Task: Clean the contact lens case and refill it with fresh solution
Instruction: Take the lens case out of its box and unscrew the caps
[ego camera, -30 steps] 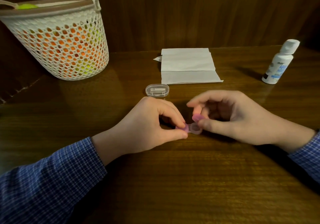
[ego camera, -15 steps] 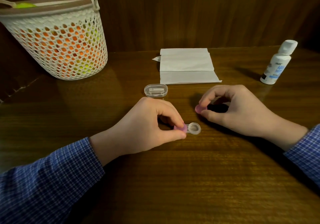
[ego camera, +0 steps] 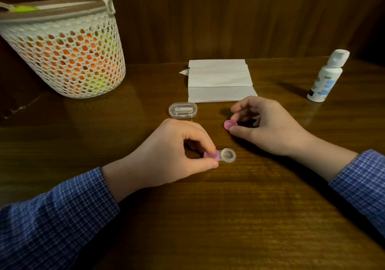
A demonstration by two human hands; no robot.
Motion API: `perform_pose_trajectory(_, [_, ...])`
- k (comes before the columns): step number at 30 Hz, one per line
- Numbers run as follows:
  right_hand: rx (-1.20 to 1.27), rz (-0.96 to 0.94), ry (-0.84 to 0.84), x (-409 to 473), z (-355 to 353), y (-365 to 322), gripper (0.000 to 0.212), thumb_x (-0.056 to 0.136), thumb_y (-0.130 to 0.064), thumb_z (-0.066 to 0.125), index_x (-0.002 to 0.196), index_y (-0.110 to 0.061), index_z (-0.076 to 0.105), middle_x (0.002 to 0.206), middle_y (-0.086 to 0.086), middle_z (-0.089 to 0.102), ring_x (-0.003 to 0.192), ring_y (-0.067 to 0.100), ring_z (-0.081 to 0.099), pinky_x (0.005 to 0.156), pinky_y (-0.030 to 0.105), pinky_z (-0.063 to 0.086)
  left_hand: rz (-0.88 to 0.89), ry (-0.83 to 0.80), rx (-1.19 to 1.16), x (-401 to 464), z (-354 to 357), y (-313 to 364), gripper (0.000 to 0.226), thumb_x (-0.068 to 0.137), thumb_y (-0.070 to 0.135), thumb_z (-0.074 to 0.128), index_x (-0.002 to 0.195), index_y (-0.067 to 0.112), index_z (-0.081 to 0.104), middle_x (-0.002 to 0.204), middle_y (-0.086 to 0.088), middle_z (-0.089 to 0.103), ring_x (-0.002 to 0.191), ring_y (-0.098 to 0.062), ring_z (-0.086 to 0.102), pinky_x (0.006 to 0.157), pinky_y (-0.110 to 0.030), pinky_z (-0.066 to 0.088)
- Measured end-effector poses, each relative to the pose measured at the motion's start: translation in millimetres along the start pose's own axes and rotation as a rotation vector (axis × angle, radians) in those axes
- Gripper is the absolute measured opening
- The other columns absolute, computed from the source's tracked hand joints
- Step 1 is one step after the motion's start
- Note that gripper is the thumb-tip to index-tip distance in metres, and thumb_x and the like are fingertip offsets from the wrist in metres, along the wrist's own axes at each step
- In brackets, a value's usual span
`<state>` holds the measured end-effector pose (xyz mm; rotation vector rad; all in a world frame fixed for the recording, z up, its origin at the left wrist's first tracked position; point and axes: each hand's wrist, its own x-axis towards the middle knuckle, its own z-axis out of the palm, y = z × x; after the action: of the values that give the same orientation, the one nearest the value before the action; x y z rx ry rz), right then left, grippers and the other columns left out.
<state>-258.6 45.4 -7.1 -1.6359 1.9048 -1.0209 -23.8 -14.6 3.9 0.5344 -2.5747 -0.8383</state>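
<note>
On a dark wooden table (ego camera: pixel 229 217): contact lens case (ego camera: pixel 223 155) with right well uncapped, left hand (ego camera: pixel 177 153) pinched shut on its capped pink end, right hand (ego camera: pixel 268 123) closed around the loose pink cap (ego camera: pixel 230 124) near folded tissue (ego camera: pixel 220 81).

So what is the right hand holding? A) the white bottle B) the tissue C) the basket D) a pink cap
D: the right hand pinches a pink cap just off the lens case, whose right well is open; the bottle stands untouched.
</note>
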Motion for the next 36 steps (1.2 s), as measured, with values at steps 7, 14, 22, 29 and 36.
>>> perform_pose_trajectory(7, [-0.022,0.029,0.023,7.7,4.4,-1.1,0.038,0.083,-0.035,0.083,0.112,-0.032,0.06,0.091,-0.012,0.071,0.087,0.006,0.066,0.071,0.018,0.052,-0.017,-0.005,0.016,0.9,0.2,0.8,0.016,0.081,0.031,0.081,0.097,0.029,0.079,0.098,0.016,0.075,0.098,-0.003,0.071,0.085,-0.023,0.058])
perform_pose_trajectory(14, [0.064,0.058,0.05,-1.0,-8.7,-3.5,0.053,0.074,-0.047,0.085,0.117,-0.028,0.06,0.103,-0.008,0.067,0.092,0.011,0.066,0.072,0.021,0.054,-0.048,-0.005,0.024,0.1,0.4,2.2,0.022,0.08,0.035,0.081,0.101,0.033,0.077,0.098,0.02,0.074,0.099,-0.005,0.07,0.083,-0.024,0.059])
perform_pose_trajectory(22, [-0.152,-0.135,-0.367,-37.4,-27.3,-18.6,0.088,0.058,-0.067,0.078,0.135,-0.046,0.042,0.105,-0.019,0.064,0.096,0.005,0.063,0.077,0.032,0.059,-0.089,0.013,-0.034,-1.1,-0.1,4.4,0.071,0.076,0.036,0.087,0.14,0.027,0.055,0.102,0.017,0.074,0.097,-0.002,0.071,0.084,-0.025,0.059])
perform_pose_trajectory(29, [-0.177,-0.174,-0.302,-41.2,-15.0,-21.4,0.078,0.07,-0.055,0.081,0.136,-0.041,0.042,0.097,-0.015,0.065,0.088,0.006,0.064,0.072,0.035,0.059,-0.131,-0.052,-0.042,-1.8,-5.7,6.6,0.079,0.08,0.021,0.083,0.148,0.029,0.044,0.103,0.015,0.069,0.099,-0.007,0.068,0.087,-0.028,0.059])
perform_pose_trajectory(36, [-0.156,-0.164,-0.237,-37.6,-10.4,-17.6,0.065,0.078,-0.037,0.084,0.132,-0.038,0.048,0.09,-0.017,0.068,0.08,0.001,0.065,0.064,0.016,0.053,-0.093,-0.027,-0.015,-1.1,-3.5,3.4,0.072,0.083,0.001,0.077,0.145,0.02,0.048,0.098,0.011,0.071,0.095,-0.009,0.069,0.084,-0.027,0.058])
